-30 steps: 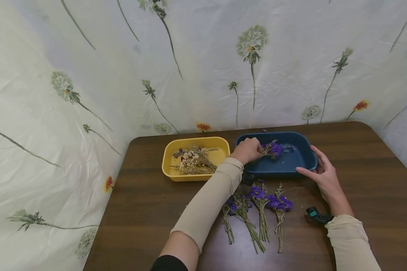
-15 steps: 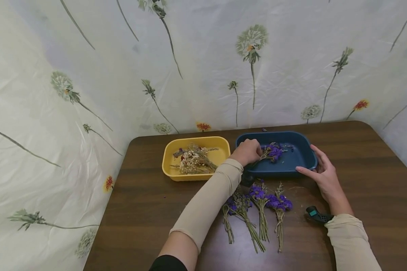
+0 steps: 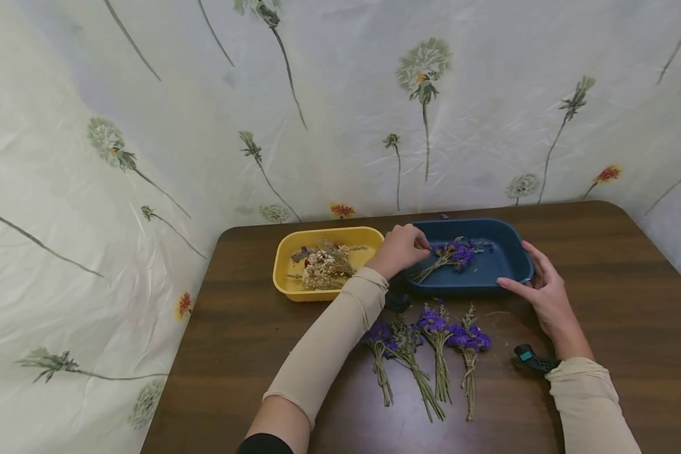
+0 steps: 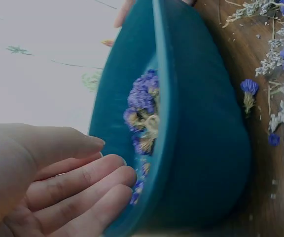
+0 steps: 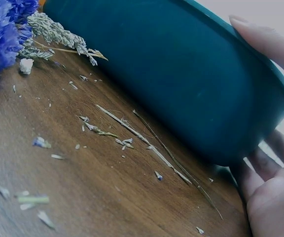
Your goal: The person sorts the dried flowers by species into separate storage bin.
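Observation:
In the head view, a bunch of dried purple flowers (image 3: pixel 459 255) lies in the blue tray (image 3: pixel 488 279), stems toward the left. My left hand (image 3: pixel 400 249) is over that tray's left end, near the stems, and holds nothing. Its fingers (image 4: pixel 83 182) look loosely extended beside the tray rim in the left wrist view, where the flower heads (image 4: pixel 143 94) show inside. My right hand (image 3: pixel 547 301) grips the tray's right end. The right wrist view has its thumb (image 5: pixel 265 37) at the rim and the other fingers round the end wall.
A yellow tray (image 3: pixel 280 284) with dried cream and red flowers (image 3: pixel 323 265) stands left of the blue one. Several purple bunches with bare stems, one a tied bunch (image 3: pixel 469 353), lie in front. Plant scraps (image 5: pixel 127 143) litter the brown table (image 3: pixel 215 378). A flower-printed curtain (image 3: pixel 340 113) hangs behind.
The left hand has let go of the purple bunch's stems and drawn back left and slightly up; the bunch now rests in the blue tray. The right hand keeps its grip.

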A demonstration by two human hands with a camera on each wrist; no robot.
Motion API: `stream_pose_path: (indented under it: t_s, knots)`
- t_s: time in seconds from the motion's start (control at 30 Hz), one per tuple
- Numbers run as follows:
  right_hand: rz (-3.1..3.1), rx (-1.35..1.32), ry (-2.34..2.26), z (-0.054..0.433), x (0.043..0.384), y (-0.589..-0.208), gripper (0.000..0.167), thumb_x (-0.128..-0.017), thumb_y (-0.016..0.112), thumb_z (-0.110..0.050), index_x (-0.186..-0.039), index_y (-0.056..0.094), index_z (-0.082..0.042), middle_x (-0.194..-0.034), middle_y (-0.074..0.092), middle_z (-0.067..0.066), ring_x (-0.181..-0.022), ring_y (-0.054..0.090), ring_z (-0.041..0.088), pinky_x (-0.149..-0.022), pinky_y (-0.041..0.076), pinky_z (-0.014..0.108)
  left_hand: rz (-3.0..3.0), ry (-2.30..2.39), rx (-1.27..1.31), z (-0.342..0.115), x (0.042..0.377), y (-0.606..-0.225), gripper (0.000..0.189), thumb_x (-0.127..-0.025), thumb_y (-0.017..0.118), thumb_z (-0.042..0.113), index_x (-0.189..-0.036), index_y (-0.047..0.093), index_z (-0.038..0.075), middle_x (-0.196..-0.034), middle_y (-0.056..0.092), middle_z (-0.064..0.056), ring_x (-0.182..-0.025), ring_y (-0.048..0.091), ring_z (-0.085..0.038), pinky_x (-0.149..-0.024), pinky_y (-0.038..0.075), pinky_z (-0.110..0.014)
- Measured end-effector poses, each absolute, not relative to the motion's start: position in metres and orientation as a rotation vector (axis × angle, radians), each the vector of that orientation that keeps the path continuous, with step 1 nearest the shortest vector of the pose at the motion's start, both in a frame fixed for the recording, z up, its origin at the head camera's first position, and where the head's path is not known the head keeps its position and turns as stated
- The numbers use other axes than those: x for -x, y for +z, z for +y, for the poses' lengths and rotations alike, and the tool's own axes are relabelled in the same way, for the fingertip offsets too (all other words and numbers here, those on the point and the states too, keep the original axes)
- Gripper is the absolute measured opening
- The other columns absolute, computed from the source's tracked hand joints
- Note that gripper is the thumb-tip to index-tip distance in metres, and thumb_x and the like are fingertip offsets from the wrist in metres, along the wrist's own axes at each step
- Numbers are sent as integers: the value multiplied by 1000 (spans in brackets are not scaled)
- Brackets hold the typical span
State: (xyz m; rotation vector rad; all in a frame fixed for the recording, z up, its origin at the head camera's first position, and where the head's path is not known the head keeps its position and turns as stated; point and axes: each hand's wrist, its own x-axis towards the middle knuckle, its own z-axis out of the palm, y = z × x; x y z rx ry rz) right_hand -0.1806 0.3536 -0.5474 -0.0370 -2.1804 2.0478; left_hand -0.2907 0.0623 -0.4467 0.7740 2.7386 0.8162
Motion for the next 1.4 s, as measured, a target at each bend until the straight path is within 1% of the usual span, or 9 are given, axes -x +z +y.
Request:
stream_pose_path:
  t_s: [0.1, 0.23, 0.3, 0.4, 0.53, 0.7, 0.97, 1.2, 1.4]
  knots:
    - [-2187, 43, 2036, 354, 180, -547, 89, -95, 72, -1, -165, 25, -28, -175, 15, -7, -160, 17, 10, -108, 34, 3, 2702, 925, -789, 50, 288, -442, 15, -99, 71, 20, -107, 80, 11, -96, 80, -1, -79, 70, -8, -72, 55, -17]
    - [-2185, 40, 2044, 355, 180, -547, 89, -95, 71, -1, -165, 24, -29, -175, 15, -7, -160, 16, 11, -108, 35, 3, 2663, 1034, -809, 34, 281, -436, 16, -99, 70, 19, -107, 80, 9, -97, 80, -5, -80, 72, -10, -69, 55, -16]
    - [-2182, 42, 2049, 356, 179, -547, 89, -95, 71, -1, -165, 24, -29, -175, 15, -8, -161, 15, 11, -107, 35, 3, 2660, 1056, -810, 28, 277, -434, 16, -99, 71, 20, -107, 80, 9, -98, 80, -5, -81, 71, -9, -69, 55, -16]
    - [-2182, 51, 2044, 358, 178, -546, 89, -95, 71, -1, -165, 24, -29, -174, 15, -9, -161, 15, 10, -107, 35, 3, 2636, 1082, -812, 21, 270, -430, 16, -99, 71, 21, -107, 79, 9, -97, 79, -5, -76, 71, -7, -68, 55, -16]
    - [-2176, 59, 2038, 358, 177, -546, 89, -95, 71, -1, -165, 24, -29, -174, 16, -8, -159, 19, 10, -103, 37, 2, 2600, 1108, -838, 14, 260, -426, 16, -100, 70, 21, -107, 78, 8, -94, 79, -5, -70, 69, -5, -67, 55, -17]
    - [-2180, 56, 2032, 357, 178, -546, 89, -95, 71, 0, -165, 24, -29, -174, 17, -8, -159, 19, 9, -104, 37, 2, 2612, 1110, -843, -3, 244, -425, 15, -100, 70, 22, -103, 79, 10, -93, 78, -3, -71, 69, -6, -71, 56, -17]
    - [-2164, 39, 2054, 355, 181, -546, 90, -94, 72, 1, -165, 25, -29, -174, 18, -6, -157, 25, 10, -99, 40, 1, 2647, 1117, -824, -35, 221, -438, 13, -97, 73, 21, -93, 79, 10, -86, 76, -2, -69, 66, -5, -66, 55, -18]
    - [-2156, 17, 2068, 354, 181, -547, 89, -94, 71, 2, -165, 25, -27, -174, 19, -7, -159, 21, 10, -104, 38, 2, 2668, 1068, -758, -55, 200, -453, 13, -96, 75, 24, -90, 78, 12, -83, 75, 1, -70, 63, -2, -67, 54, -17]
    - [-2117, 26, 2115, 353, 182, -548, 90, -94, 72, 3, -165, 26, -27, -173, 20, -6, -157, 25, 11, -96, 42, 1, 2631, 1061, -759, -64, 183, -465, 15, -93, 79, 27, -84, 77, 15, -78, 73, 5, -65, 61, 0, -64, 52, -17]
